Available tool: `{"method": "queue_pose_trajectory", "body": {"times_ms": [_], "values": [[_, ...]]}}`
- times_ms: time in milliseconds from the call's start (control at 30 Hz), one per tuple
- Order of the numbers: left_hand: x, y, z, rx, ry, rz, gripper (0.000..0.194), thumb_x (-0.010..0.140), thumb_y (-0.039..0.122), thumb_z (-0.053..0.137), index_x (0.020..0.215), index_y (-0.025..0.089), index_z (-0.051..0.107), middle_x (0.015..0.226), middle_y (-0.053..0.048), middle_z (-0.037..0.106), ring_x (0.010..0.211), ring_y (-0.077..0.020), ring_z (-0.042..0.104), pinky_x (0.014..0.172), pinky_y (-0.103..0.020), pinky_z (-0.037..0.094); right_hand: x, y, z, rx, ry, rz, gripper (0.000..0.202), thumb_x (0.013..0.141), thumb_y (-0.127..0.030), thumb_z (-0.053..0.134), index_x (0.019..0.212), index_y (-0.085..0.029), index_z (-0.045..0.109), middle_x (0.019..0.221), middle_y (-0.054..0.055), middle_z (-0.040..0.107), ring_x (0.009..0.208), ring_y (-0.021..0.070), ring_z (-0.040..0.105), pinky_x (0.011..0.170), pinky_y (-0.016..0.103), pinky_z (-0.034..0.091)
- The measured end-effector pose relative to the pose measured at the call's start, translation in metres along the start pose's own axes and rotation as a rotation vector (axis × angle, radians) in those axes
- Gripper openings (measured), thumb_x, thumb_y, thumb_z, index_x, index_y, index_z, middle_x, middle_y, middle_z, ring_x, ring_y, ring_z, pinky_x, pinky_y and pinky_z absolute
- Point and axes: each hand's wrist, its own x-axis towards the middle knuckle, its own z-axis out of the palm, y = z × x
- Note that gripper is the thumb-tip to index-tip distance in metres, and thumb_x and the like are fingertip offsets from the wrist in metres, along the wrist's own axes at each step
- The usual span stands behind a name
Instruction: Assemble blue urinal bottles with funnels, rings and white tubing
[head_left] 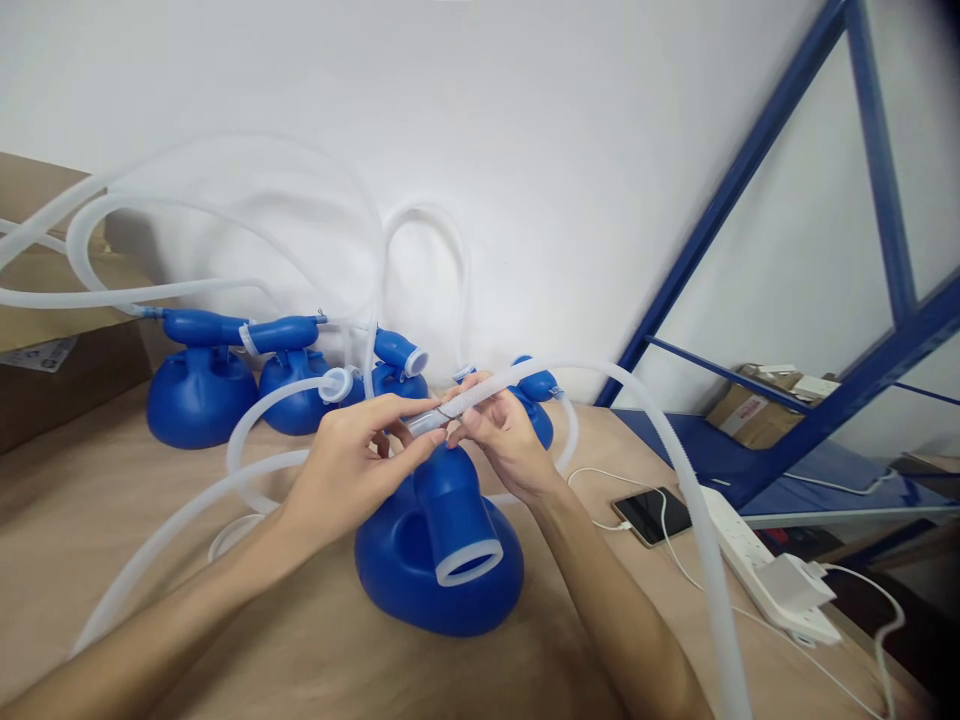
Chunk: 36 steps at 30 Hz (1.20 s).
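Note:
Above a blue plastic bottle, my two hands meet at the end of a translucent ribbed hose. My left hand is closed, thumb and fingers pinching a clear tube connector. Fingers of my right hand grip the hose just beside it, where a thin dark ring circles the joint. From there the hose arches right and drops toward the lower edge. The bottle stands on the table, its wide mouth with a white rim tilted toward me. Whether the connector touches the bottle's neck I cannot tell.
Several more blue bottles with hoses line the wall. Another hose loops at left. A cardboard box stands far left. At right lie a phone, a power strip with cables, and a blue metal rack.

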Motion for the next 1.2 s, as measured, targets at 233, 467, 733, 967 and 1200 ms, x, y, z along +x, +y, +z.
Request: {"method": "queue_pose_trajectory", "body": {"times_ms": [233,467,733,967,1200], "values": [[-0.009,-0.004,0.006,0.261,0.049,0.066,0.060,0.096,0.060,0.061,0.143,0.023,0.062,0.131,-0.012,0.067,0.108,-0.0287,0.071,0.077,-0.038,0.063,0.004,0.001,-0.004,-0.016,0.070,-0.013,0.038,0.073,-0.035,0.092,0.088,-0.024,0.059,0.095,-0.001,0.071,0.082,0.0139,0.065,0.071,0.025,0.056],[-0.052,0.024,0.026,0.518,-0.331,0.327,0.066,0.083,0.053,0.079,0.142,0.031,0.059,0.160,-0.018,0.045,0.147,-0.0524,0.040,0.093,-0.067,0.060,0.018,0.026,-0.031,0.029,0.321,0.100,0.043,0.064,-0.029,0.093,0.093,-0.023,0.062,0.089,-0.002,0.074,0.090,0.0166,0.071,0.069,0.024,0.053],[-0.049,0.004,0.023,0.466,-0.490,0.357,0.029,0.079,0.017,0.076,0.105,0.021,0.062,0.159,-0.018,0.046,0.158,-0.0515,0.018,0.102,-0.071,0.055,0.019,0.068,-0.020,0.273,0.349,0.319,0.049,0.065,-0.036,0.092,0.096,-0.023,0.056,0.085,-0.002,0.073,0.077,0.0167,0.072,0.067,0.027,0.055],[-0.043,0.007,0.005,0.461,-0.536,0.379,0.033,0.080,0.008,0.066,0.110,0.021,0.063,0.167,-0.014,0.039,0.159,-0.0466,0.019,0.103,-0.062,0.058,0.018,0.075,-0.016,0.149,0.384,0.187,0.049,0.069,-0.040,0.089,0.100,-0.024,0.055,0.081,-0.006,0.071,0.066,0.0141,0.069,0.057,0.024,0.051],[-0.043,0.004,-0.004,0.487,-0.577,0.429,0.050,0.086,0.014,0.070,0.132,0.031,0.063,0.173,-0.010,0.028,0.156,-0.0412,0.034,0.106,-0.056,0.058,0.019,0.036,-0.015,0.287,0.530,0.134,0.047,0.063,-0.034,0.092,0.091,-0.022,0.056,0.083,-0.005,0.070,0.075,0.0118,0.070,0.065,0.021,0.050]]}}
